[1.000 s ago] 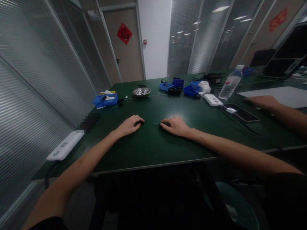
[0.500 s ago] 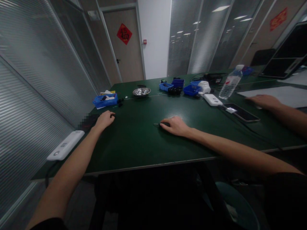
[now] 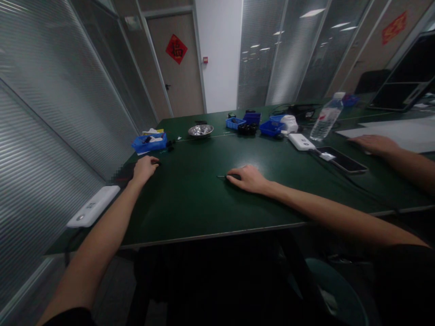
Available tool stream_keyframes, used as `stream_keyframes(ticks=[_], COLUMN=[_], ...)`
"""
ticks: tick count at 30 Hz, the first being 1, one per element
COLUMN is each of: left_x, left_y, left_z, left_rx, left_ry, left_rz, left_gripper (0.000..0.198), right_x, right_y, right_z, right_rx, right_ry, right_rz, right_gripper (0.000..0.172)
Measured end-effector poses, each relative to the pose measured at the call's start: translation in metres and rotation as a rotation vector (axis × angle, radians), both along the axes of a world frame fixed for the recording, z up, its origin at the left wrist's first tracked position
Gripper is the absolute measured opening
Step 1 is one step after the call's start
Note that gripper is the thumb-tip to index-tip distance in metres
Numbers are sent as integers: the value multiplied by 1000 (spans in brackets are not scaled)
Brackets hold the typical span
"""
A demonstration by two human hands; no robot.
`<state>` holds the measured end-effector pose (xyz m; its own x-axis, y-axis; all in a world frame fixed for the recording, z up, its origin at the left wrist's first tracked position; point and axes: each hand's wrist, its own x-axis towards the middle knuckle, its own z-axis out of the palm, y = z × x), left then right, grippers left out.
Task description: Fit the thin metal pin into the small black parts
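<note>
**Right hand on the screwdriver-like tool, left hand out at the worktop's left side**

Biggest first: we have the dark green worktop under everything. White sheets lie far right, with a co-worker's hand at their near edge. White power strip sits at our left edge, beside our left forearm. Water bottle appears tilted in this view, beyond the phone. Blue tray with mixed bits is beyond the left hand; shallow metal bowl stands mid-rear.

Our left hand is low at the left, next to a dark flat item, partly pixelated. Fingers are curled; something small and dark shows at their tips, but we can't tell whether it's gripped or just touched.

Our right hand rests on the worktop near centre, fingers closed round the dark handle of a slim screwdriver-like tool. Its thin shaft points left, lying close to the surface; nothing visible at the tip.

Our read on the step: right hand parks the tool while the left handles something at the side. Next move calls for a steady right grip, shaft kept clear, and a sure pinch on the left before any lift.
</note>
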<state>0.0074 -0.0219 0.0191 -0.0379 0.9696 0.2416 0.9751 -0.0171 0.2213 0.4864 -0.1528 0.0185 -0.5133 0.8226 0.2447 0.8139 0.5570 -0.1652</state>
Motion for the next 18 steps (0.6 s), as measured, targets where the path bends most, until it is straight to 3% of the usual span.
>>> stream_keyframes(ticks=[18], left_x=[-2], left_y=[6], left_z=[-4], left_rx=[25], left_ry=[-30], left_rz=[-57], left_gripper=[31], right_x=[0], right_y=[0], right_z=[1], right_rx=[-6], right_ry=[9], right_rz=[1], right_gripper=[47])
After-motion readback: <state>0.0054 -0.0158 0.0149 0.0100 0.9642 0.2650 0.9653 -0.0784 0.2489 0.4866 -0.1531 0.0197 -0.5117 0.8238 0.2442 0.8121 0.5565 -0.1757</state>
